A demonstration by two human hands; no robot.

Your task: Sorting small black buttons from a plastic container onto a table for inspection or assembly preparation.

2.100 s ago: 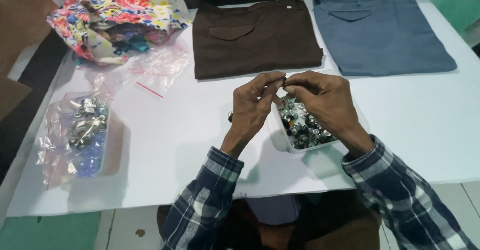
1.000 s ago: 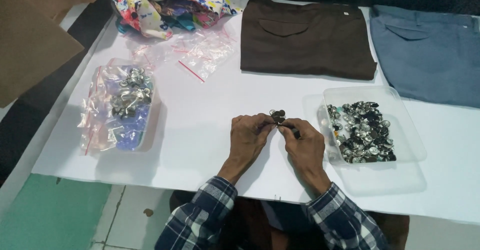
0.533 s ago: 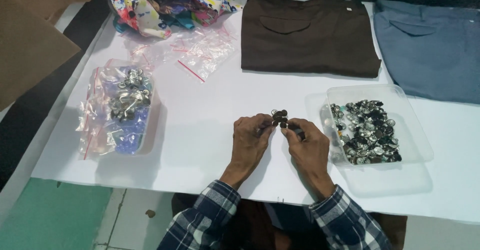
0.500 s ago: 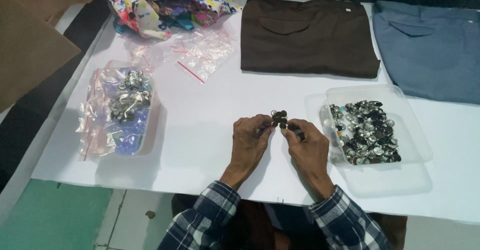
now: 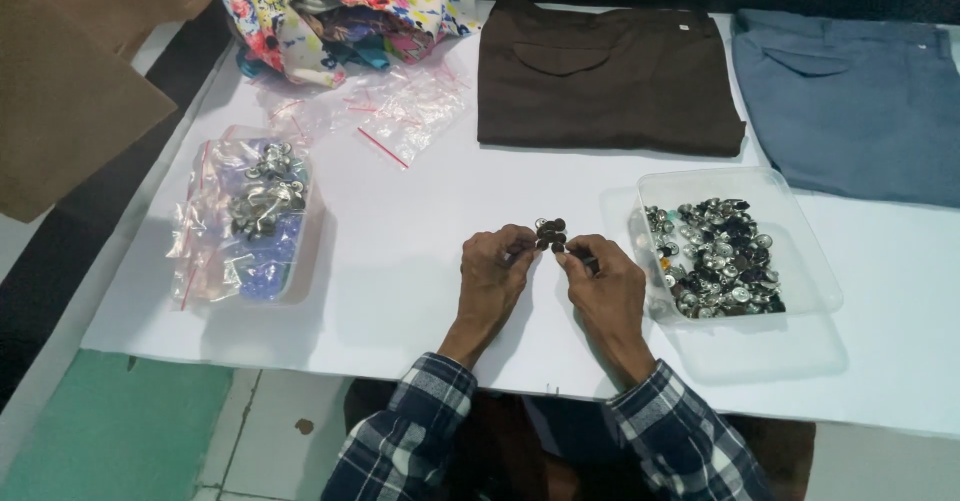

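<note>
Between the two sets of fingers, just above the white worktop (image 5: 400, 261), sits a small cluster of dark metal buttons (image 5: 549, 234). The left hand (image 5: 495, 273) and right hand (image 5: 603, 283) both pinch it, fingertips closed on it. Just right of the fingers lies a clear tray of buttons (image 5: 722, 257); well left, a plastic bag of fasteners (image 5: 250, 216).

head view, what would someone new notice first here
At the centre, the left hand and right hand pinch a small cluster of dark buttons together above the white table. Just right of them sits a clear plastic tray full of metal buttons. At the far edge lie folded brown trousers and blue-grey trousers, with a floral fabric bundle at the far left.
</note>
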